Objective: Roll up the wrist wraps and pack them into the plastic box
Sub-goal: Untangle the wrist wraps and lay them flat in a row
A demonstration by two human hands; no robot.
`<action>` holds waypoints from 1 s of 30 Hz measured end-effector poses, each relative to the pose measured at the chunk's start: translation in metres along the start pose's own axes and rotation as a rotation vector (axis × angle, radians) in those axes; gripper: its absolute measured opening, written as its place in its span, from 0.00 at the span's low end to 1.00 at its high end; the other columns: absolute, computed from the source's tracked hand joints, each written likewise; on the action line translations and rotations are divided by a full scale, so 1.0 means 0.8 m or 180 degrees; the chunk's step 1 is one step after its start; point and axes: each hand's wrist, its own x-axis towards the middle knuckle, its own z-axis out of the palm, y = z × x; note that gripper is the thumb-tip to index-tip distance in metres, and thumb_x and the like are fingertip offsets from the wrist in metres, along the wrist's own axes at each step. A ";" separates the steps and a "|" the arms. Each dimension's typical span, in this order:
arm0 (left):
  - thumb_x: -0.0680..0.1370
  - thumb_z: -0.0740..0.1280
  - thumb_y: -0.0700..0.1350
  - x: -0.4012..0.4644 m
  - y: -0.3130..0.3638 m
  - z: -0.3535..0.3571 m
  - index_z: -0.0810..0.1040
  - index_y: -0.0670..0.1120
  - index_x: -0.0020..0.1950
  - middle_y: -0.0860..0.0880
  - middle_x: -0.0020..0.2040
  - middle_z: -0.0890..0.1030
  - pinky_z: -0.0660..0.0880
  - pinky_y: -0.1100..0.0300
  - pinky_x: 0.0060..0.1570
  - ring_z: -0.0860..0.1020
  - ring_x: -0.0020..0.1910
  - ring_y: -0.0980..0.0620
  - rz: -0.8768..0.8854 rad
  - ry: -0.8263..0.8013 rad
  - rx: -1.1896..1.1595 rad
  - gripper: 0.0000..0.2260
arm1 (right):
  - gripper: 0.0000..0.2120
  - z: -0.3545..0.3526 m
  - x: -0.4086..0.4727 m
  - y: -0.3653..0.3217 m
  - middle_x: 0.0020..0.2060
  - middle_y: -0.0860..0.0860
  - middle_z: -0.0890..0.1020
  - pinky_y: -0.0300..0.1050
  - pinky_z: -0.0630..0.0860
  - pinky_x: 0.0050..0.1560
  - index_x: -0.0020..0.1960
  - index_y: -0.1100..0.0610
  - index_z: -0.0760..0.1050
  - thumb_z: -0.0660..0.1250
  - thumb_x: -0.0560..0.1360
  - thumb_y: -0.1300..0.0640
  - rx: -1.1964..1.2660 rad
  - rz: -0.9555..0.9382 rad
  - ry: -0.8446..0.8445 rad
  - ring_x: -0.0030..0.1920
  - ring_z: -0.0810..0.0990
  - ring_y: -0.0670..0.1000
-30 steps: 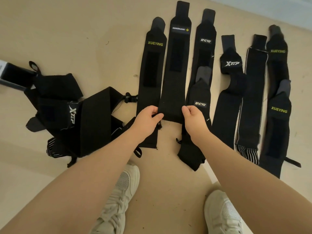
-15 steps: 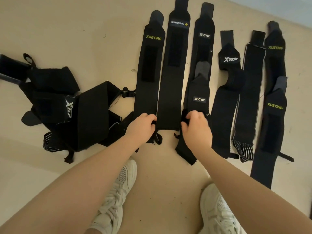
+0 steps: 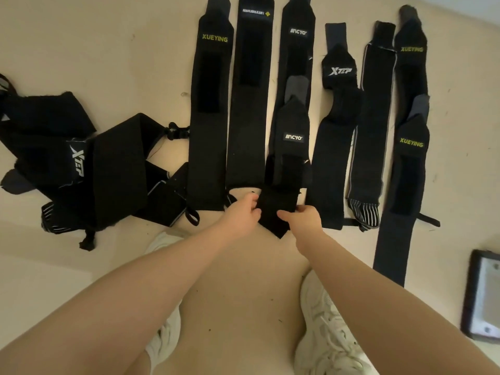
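My left hand [image 3: 241, 212] and right hand [image 3: 301, 216] pinch the centre wrist wrap's [image 3: 278, 209] near end; no wrap is rolled yet, and I see no box.

Left hand [image 3: 241, 212], right hand [image 3: 302, 218], both pinching.

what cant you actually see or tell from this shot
- Plastic box: not identifiable in the head view; a dark-framed object is cut off by the right edge.
- Tangled pile of wraps: overlapping straps hide how many there are, and the left edge crops it.
- Label on the second laid-out wrap: too blurred to read.
- Fingertips of the left hand and right hand: hidden against the wrap end they pinch.
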 end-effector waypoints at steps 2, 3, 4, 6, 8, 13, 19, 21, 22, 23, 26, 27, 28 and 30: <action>0.80 0.61 0.48 -0.002 0.007 -0.006 0.65 0.47 0.72 0.47 0.69 0.71 0.68 0.58 0.61 0.71 0.65 0.51 -0.0151 0.0031 -0.0590 0.20 | 0.20 -0.011 -0.002 -0.013 0.58 0.58 0.79 0.47 0.75 0.57 0.63 0.62 0.71 0.70 0.74 0.58 0.0837 0.0162 -0.0699 0.56 0.78 0.54; 0.80 0.62 0.50 -0.005 0.011 -0.012 0.68 0.48 0.70 0.49 0.65 0.74 0.69 0.60 0.57 0.73 0.61 0.54 -0.0157 0.0046 -0.0849 0.19 | 0.16 -0.019 -0.002 -0.019 0.57 0.58 0.79 0.49 0.76 0.57 0.62 0.62 0.72 0.67 0.76 0.59 0.1192 0.0115 -0.0937 0.55 0.79 0.55; 0.79 0.62 0.52 -0.010 0.014 -0.018 0.70 0.50 0.67 0.52 0.60 0.77 0.68 0.62 0.52 0.74 0.57 0.56 -0.0139 0.0008 -0.1046 0.16 | 0.13 -0.029 -0.003 -0.025 0.55 0.58 0.80 0.50 0.78 0.53 0.60 0.61 0.72 0.65 0.77 0.59 0.1520 0.0060 -0.1097 0.53 0.80 0.55; 0.79 0.63 0.51 -0.021 0.019 -0.024 0.71 0.51 0.62 0.56 0.52 0.80 0.67 0.67 0.46 0.74 0.53 0.61 -0.0083 -0.0310 -0.1050 0.12 | 0.05 -0.047 -0.004 -0.034 0.46 0.56 0.82 0.47 0.79 0.38 0.55 0.59 0.72 0.60 0.80 0.59 0.1880 0.0030 -0.1240 0.43 0.82 0.53; 0.79 0.64 0.49 -0.030 0.017 -0.021 0.75 0.48 0.60 0.53 0.49 0.82 0.69 0.68 0.46 0.76 0.51 0.60 -0.0122 -0.0741 -0.1067 0.12 | 0.04 -0.056 -0.007 -0.034 0.35 0.54 0.80 0.42 0.78 0.29 0.51 0.59 0.70 0.58 0.81 0.59 0.1536 -0.0028 -0.1345 0.29 0.75 0.49; 0.79 0.63 0.43 -0.029 -0.001 -0.017 0.79 0.42 0.56 0.47 0.45 0.83 0.77 0.59 0.51 0.80 0.46 0.53 -0.0411 -0.1209 0.0725 0.09 | 0.10 -0.046 -0.007 -0.018 0.35 0.54 0.79 0.43 0.77 0.37 0.48 0.61 0.70 0.63 0.79 0.54 -0.1703 -0.0006 -0.0904 0.29 0.77 0.50; 0.80 0.60 0.44 -0.016 -0.021 -0.089 0.74 0.46 0.57 0.50 0.41 0.78 0.70 0.64 0.35 0.76 0.38 0.55 0.0168 0.1309 0.1443 0.08 | 0.10 0.004 -0.035 -0.051 0.42 0.51 0.76 0.45 0.76 0.43 0.55 0.56 0.70 0.63 0.78 0.51 -0.2894 -0.1973 0.0135 0.43 0.78 0.51; 0.79 0.62 0.43 -0.013 -0.034 -0.122 0.70 0.46 0.66 0.47 0.55 0.78 0.73 0.61 0.45 0.77 0.51 0.52 0.0365 0.1943 0.1644 0.15 | 0.09 0.037 -0.046 -0.068 0.44 0.49 0.77 0.41 0.74 0.46 0.55 0.54 0.72 0.63 0.78 0.52 -0.2423 -0.2322 -0.0437 0.45 0.77 0.48; 0.78 0.62 0.43 -0.012 -0.043 -0.136 0.68 0.45 0.69 0.45 0.64 0.74 0.73 0.56 0.56 0.73 0.61 0.48 0.0356 0.2200 0.1825 0.19 | 0.10 0.054 -0.050 -0.077 0.46 0.48 0.77 0.39 0.73 0.47 0.57 0.54 0.72 0.64 0.78 0.52 -0.2285 -0.2407 -0.0652 0.46 0.77 0.47; 0.78 0.63 0.42 -0.012 -0.053 -0.150 0.65 0.45 0.72 0.43 0.71 0.67 0.66 0.50 0.66 0.65 0.69 0.44 0.0256 0.2421 0.2006 0.22 | 0.11 0.071 -0.054 -0.085 0.48 0.48 0.77 0.39 0.73 0.48 0.59 0.54 0.73 0.63 0.78 0.53 -0.2226 -0.2453 -0.0793 0.47 0.76 0.46; 0.77 0.65 0.46 -0.018 -0.082 -0.181 0.56 0.47 0.76 0.39 0.77 0.47 0.48 0.43 0.72 0.48 0.75 0.37 -0.0403 0.2743 0.2040 0.30 | 0.11 0.114 -0.063 -0.106 0.51 0.50 0.78 0.41 0.74 0.52 0.61 0.54 0.72 0.61 0.79 0.54 -0.2300 -0.2471 -0.1060 0.52 0.77 0.48; 0.77 0.66 0.49 -0.020 -0.090 -0.189 0.53 0.47 0.77 0.38 0.77 0.44 0.47 0.42 0.72 0.46 0.75 0.36 -0.0649 0.2714 0.1887 0.33 | 0.11 0.125 -0.065 -0.111 0.52 0.50 0.78 0.42 0.74 0.53 0.61 0.55 0.72 0.60 0.80 0.54 -0.2322 -0.2461 -0.1128 0.52 0.77 0.49; 0.76 0.68 0.52 -0.021 -0.097 -0.194 0.50 0.46 0.77 0.38 0.77 0.43 0.48 0.42 0.72 0.46 0.75 0.36 -0.0860 0.2612 0.1696 0.37 | 0.11 0.135 -0.067 -0.115 0.52 0.50 0.78 0.42 0.74 0.53 0.60 0.55 0.72 0.60 0.80 0.54 -0.2320 -0.2435 -0.1178 0.53 0.77 0.49; 0.74 0.70 0.55 -0.022 -0.102 -0.202 0.46 0.44 0.77 0.38 0.77 0.46 0.53 0.43 0.71 0.49 0.75 0.37 -0.1100 0.2326 0.1467 0.43 | 0.10 0.148 -0.072 -0.122 0.51 0.50 0.78 0.41 0.73 0.51 0.60 0.54 0.72 0.60 0.80 0.55 -0.2262 -0.2376 -0.1228 0.52 0.77 0.49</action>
